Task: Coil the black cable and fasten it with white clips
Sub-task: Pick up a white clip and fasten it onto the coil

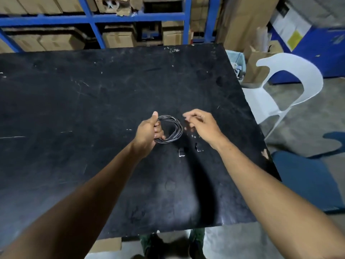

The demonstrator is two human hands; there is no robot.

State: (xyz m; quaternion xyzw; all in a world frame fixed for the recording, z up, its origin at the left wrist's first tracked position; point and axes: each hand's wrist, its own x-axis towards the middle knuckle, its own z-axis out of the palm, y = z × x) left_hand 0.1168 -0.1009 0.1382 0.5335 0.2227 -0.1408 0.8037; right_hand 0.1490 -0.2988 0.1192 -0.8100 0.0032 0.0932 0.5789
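The black cable (176, 128) is wound into a round coil of several loops, held just above the black table (74, 101). My left hand (149, 132) grips the coil's left side, thumb up over the top. My right hand (202, 124) hovers just right of the coil with thumb and forefinger pinched together; whether anything small sits between them is too blurred to tell. Two white clips (182, 152) (198, 148) lie on the table a little nearer to me, below the coil.
A white plastic chair (291, 81) stands off the table's right edge, with a blue seat (306, 176) nearer to me. Blue shelving (93, 17) with cardboard boxes runs behind the table. Small white specks (194, 136) lie under my right hand.
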